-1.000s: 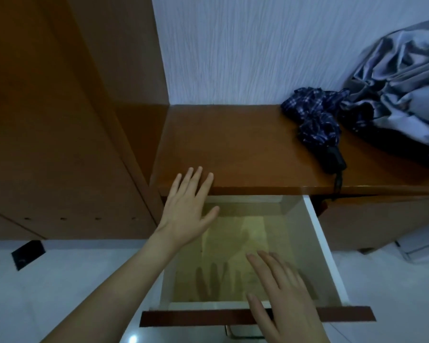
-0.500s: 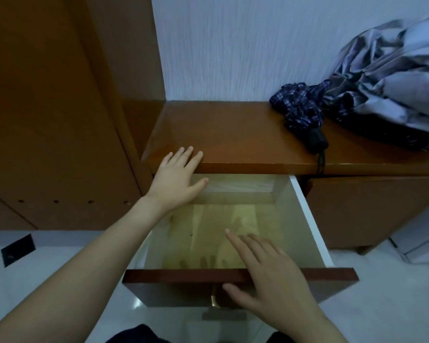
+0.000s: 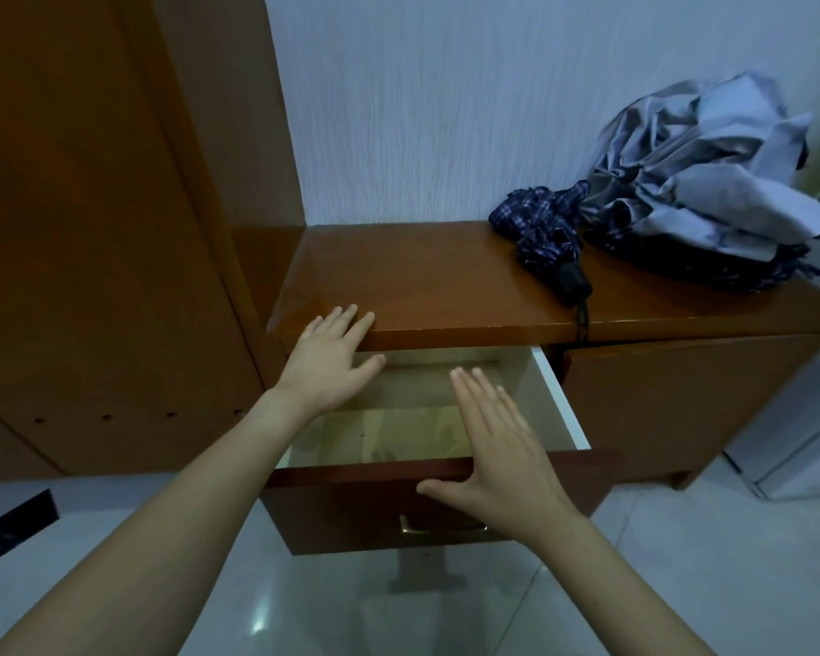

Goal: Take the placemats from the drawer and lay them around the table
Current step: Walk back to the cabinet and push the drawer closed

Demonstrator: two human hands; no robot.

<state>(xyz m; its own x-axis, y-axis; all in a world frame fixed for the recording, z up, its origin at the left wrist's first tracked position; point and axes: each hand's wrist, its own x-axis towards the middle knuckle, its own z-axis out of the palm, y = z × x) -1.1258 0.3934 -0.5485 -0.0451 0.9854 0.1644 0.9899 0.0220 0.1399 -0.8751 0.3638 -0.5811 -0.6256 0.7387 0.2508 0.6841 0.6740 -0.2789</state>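
A wooden drawer (image 3: 559, 404) with pale inner walls stands pulled out from under a brown cabinet top (image 3: 427, 281). On its floor lies a flat yellowish sheet (image 3: 389, 433), likely a placemat; I cannot tell how many lie there. My left hand (image 3: 327, 359) rests flat on the cabinet top's front edge, fingers apart and holding nothing. Over the drawer's wooden front panel (image 3: 351, 513) reaches my right hand (image 3: 493, 447), open and flat, fingers pointing into the drawer, thumb against the panel. A brass handle (image 3: 439, 527) shows on the front below.
A folded dark plaid umbrella (image 3: 545, 229) and a heap of grey cloth (image 3: 711, 182) lie on the right part of the cabinet top. A tall wooden wardrobe side (image 3: 114, 229) stands at the left. Glossy white floor tiles (image 3: 682, 561) lie below, with a dark floor socket (image 3: 22, 520).
The view has dropped lower and pulled back, so more of the drawer front shows. My right hand has reached further forward over the front panel into the drawer. My left hand stays on the cabinet edge.
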